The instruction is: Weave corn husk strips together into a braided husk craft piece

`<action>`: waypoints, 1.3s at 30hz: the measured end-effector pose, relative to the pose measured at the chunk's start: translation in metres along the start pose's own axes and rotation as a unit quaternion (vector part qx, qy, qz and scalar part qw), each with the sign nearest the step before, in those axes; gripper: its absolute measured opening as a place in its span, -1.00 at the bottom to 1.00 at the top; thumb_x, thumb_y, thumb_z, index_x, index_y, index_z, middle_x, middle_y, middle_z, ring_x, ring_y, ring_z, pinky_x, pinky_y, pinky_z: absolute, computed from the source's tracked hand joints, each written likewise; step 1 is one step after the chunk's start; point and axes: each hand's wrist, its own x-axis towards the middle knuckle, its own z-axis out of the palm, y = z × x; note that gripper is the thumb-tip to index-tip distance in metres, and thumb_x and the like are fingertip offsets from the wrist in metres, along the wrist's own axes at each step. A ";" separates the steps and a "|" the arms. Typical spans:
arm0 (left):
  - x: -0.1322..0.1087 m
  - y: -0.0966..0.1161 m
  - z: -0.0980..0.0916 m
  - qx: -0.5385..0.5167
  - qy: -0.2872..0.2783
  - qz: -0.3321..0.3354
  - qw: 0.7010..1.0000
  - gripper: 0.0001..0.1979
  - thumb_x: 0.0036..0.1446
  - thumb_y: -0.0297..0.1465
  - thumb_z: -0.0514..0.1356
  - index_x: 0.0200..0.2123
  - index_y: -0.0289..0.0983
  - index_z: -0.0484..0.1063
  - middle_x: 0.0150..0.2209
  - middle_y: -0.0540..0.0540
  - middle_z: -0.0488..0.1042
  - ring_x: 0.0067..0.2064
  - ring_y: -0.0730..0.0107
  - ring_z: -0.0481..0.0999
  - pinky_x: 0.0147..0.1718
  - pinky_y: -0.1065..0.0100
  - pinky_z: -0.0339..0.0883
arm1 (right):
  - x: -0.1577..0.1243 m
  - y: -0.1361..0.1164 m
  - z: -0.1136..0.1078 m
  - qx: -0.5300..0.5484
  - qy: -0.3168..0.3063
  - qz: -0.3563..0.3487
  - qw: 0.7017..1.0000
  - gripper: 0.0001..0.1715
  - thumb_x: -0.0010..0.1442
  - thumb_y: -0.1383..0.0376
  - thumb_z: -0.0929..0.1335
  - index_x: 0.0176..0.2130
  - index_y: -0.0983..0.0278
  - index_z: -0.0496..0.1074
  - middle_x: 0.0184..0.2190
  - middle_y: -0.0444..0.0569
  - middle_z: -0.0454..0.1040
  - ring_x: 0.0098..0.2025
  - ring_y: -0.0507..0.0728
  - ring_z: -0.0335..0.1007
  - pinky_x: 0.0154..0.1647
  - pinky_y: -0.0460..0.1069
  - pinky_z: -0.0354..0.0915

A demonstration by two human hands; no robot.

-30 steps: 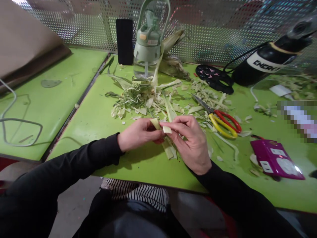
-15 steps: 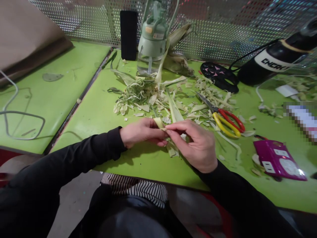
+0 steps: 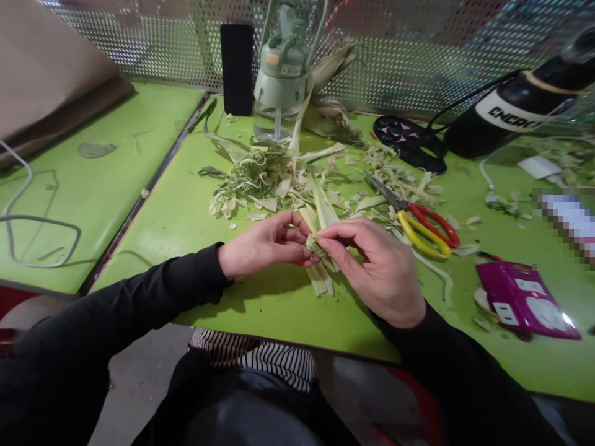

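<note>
Over a green tabletop (image 3: 279,316), both hands (image 3: 260,248) (image 3: 379,269) pinch a folded pale-green strip (image 3: 316,246), a black bottle (image 3: 509,114) beyond reading "ENERG".

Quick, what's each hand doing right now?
Left hand: closed, holding the folded husk strips.
Right hand: closed in a thumb-and-finger pinch on the same folded husk strips.

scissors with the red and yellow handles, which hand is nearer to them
Right. The right hand is close by the scissors, on their near side and to the left; the left hand is farther left.
</note>
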 end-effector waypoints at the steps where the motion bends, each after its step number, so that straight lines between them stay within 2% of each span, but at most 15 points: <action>1: 0.000 -0.001 0.000 0.007 -0.001 0.010 1.000 -0.75 0.08 -0.59 0.30 -0.27 -0.33 0.26 -0.37 -0.03 0.54 -0.33 0.52 0.57 -0.19 0.35 0.46 | 0.000 -0.001 -0.001 -0.004 -0.006 0.001 1.000 -0.90 0.23 0.40 0.40 -0.23 0.21 0.47 -0.32 -0.04 0.58 -0.30 0.09 0.53 -0.28 -0.01 0.44; 6: 0.000 -0.004 0.001 0.037 -0.005 0.056 0.998 -0.75 0.13 -0.50 0.31 -0.24 -0.33 0.26 -0.38 -0.02 0.52 -0.33 0.52 0.55 -0.24 0.39 0.45 | 0.002 -0.003 -0.008 -0.012 -0.033 0.003 0.999 -0.91 0.23 0.35 0.41 -0.21 0.18 0.47 -0.29 -0.05 0.59 -0.29 0.11 0.54 -0.28 0.00 0.43; 12: 0.001 -0.008 0.004 0.063 0.014 0.070 0.995 -0.75 0.11 -0.47 0.33 -0.25 -0.32 0.29 -0.40 0.01 0.48 -0.34 0.54 0.54 -0.24 0.41 0.44 | 0.001 -0.007 -0.008 -0.067 -0.034 0.001 0.997 -0.91 0.29 0.39 0.33 -0.23 0.20 0.44 -0.31 -0.02 0.57 -0.25 0.13 0.53 -0.22 0.01 0.42; 19: -0.001 -0.010 0.008 0.080 0.007 0.103 0.991 -0.80 0.16 -0.44 0.28 -0.26 -0.30 0.27 -0.42 0.04 0.43 -0.36 0.57 0.49 -0.27 0.45 0.41 | 0.002 -0.008 -0.011 -0.030 -0.063 0.007 0.998 -0.89 0.26 0.43 0.29 -0.30 0.24 0.38 -0.38 -0.03 0.45 -0.35 0.08 0.41 -0.33 -0.02 0.34; 23: 0.000 -0.013 0.007 0.067 -0.001 0.090 0.994 -0.78 0.14 -0.43 0.31 -0.26 -0.31 0.28 -0.40 0.02 0.44 -0.35 0.57 0.48 -0.25 0.43 0.41 | 0.005 -0.006 -0.016 0.009 -0.115 -0.001 0.993 -0.88 0.24 0.43 0.30 -0.32 0.23 0.38 -0.40 -0.08 0.42 -0.40 0.06 0.36 -0.39 -0.03 0.29; 29: -0.001 -0.012 0.004 0.066 -0.005 0.032 0.997 -0.72 0.14 -0.32 0.33 -0.30 -0.34 0.28 -0.41 -0.02 0.47 -0.33 0.53 0.52 -0.25 0.42 0.43 | 0.005 -0.002 -0.016 0.018 -0.112 -0.005 0.994 -0.89 0.27 0.42 0.31 -0.27 0.26 0.42 -0.33 -0.02 0.48 -0.30 0.08 0.43 -0.28 -0.02 0.33; 34: -0.001 -0.011 0.005 0.109 0.013 0.067 0.992 -0.77 0.14 -0.38 0.32 -0.30 -0.35 0.32 -0.39 0.00 0.45 -0.36 0.57 0.49 -0.29 0.45 0.42 | 0.006 0.000 -0.016 0.081 -0.151 -0.001 0.985 -0.90 0.27 0.39 0.31 -0.29 0.23 0.43 -0.35 -0.07 0.49 -0.33 0.06 0.43 -0.30 -0.02 0.35; 39: 0.001 -0.014 0.005 0.087 0.014 0.044 0.995 -0.76 0.14 -0.36 0.32 -0.29 -0.34 0.31 -0.41 0.02 0.44 -0.37 0.56 0.51 -0.28 0.44 0.43 | 0.005 -0.006 -0.014 0.033 -0.121 0.040 0.991 -0.90 0.26 0.40 0.32 -0.30 0.23 0.40 -0.37 -0.08 0.49 -0.34 0.04 0.43 -0.33 -0.06 0.33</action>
